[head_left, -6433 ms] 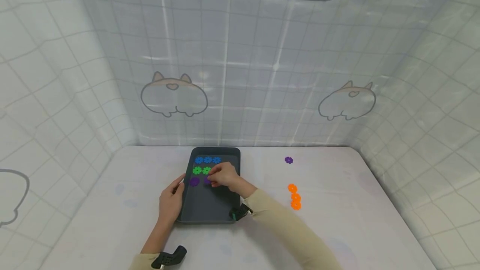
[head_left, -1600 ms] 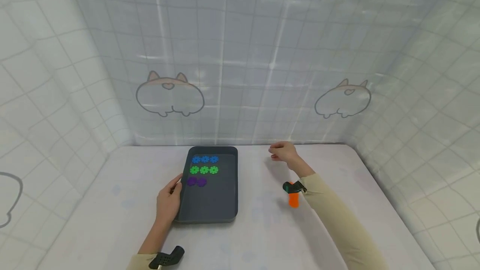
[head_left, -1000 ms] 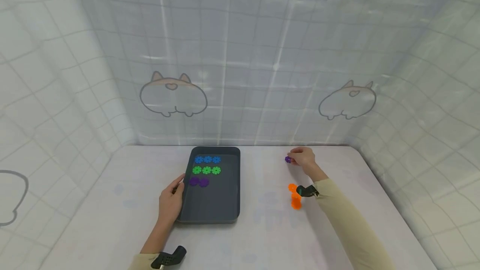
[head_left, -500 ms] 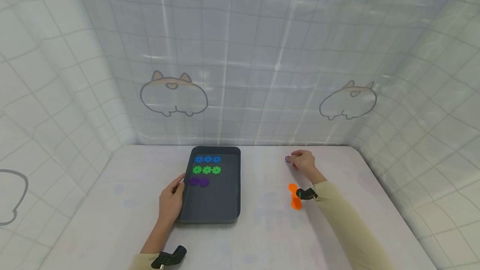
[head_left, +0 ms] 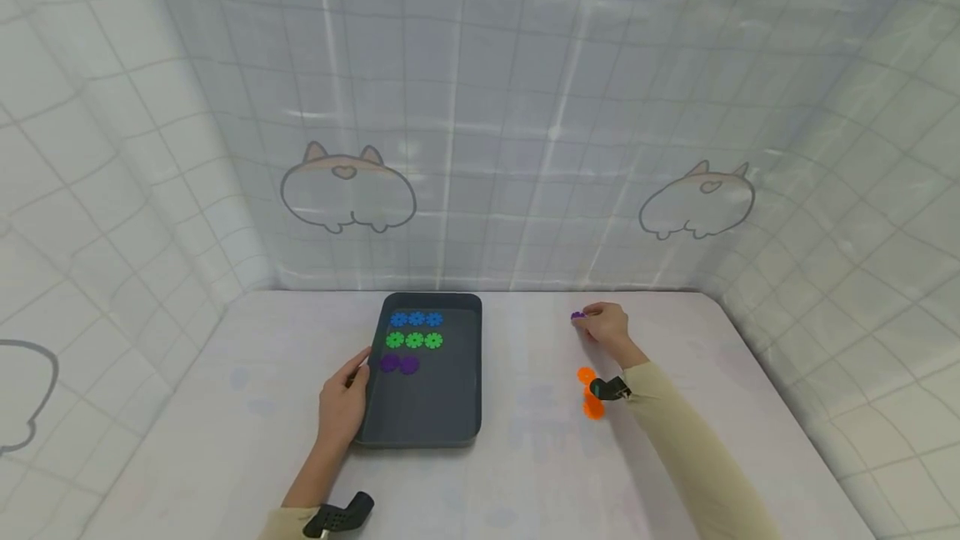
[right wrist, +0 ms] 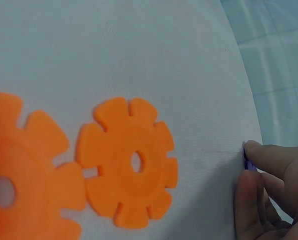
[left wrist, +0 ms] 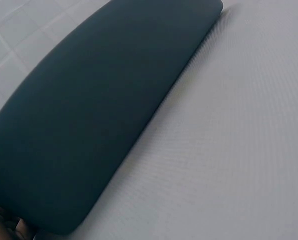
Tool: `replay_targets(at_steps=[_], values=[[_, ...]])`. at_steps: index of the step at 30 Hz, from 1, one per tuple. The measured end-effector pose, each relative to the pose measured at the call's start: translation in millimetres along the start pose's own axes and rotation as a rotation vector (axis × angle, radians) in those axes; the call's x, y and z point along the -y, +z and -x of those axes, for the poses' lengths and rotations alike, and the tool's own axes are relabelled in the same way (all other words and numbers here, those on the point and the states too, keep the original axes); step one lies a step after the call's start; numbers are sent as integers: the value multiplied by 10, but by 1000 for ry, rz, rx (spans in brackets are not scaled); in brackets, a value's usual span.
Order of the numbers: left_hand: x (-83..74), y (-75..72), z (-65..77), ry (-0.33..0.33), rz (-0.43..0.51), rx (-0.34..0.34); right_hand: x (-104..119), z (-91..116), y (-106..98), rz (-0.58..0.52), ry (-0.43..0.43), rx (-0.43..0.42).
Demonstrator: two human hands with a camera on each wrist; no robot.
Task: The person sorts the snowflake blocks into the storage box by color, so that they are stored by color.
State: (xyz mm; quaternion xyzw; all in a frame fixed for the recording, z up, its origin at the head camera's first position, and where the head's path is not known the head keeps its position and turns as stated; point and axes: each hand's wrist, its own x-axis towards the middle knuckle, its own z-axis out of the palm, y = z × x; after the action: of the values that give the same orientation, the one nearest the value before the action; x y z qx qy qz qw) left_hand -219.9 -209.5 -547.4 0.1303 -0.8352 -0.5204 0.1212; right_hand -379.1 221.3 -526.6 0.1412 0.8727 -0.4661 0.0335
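In the head view my left hand (head_left: 342, 402) holds the left side of a dark grey tray (head_left: 427, 427). Inside lie a row of blue snowflake discs (head_left: 416, 319), a row of green snowflake discs (head_left: 414, 341) and two purple snowflake discs (head_left: 408, 365). Off to the tray's right, at the back of the table, my right hand (head_left: 606, 327) pinches another purple snowflake disc (head_left: 577, 315) between thumb and finger. The right wrist view shows this purple disc (right wrist: 249, 164) edge-on, mostly covered by the fingers. The left wrist view has the tray's outer wall (left wrist: 89, 100).
Orange snowflake discs (head_left: 586, 375) lie in a line below my right forearm, partly covered by its wrist camera (head_left: 611, 388). One orange disc (right wrist: 134, 162) touches another in the right wrist view. A white cloth covers the table (head_left: 525, 473); curtains enclose it.
My right hand has left the second purple disc in the tray, crossed to the right and taken hold of the purple disc on the table, now tilted up. The left hand stays at the tray.
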Motion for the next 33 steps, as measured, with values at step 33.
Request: replay_targets(at_steps=[33], values=[[4, -1, -16, -1, -8, -8, 619, 505, 505, -204, -70, 255]])
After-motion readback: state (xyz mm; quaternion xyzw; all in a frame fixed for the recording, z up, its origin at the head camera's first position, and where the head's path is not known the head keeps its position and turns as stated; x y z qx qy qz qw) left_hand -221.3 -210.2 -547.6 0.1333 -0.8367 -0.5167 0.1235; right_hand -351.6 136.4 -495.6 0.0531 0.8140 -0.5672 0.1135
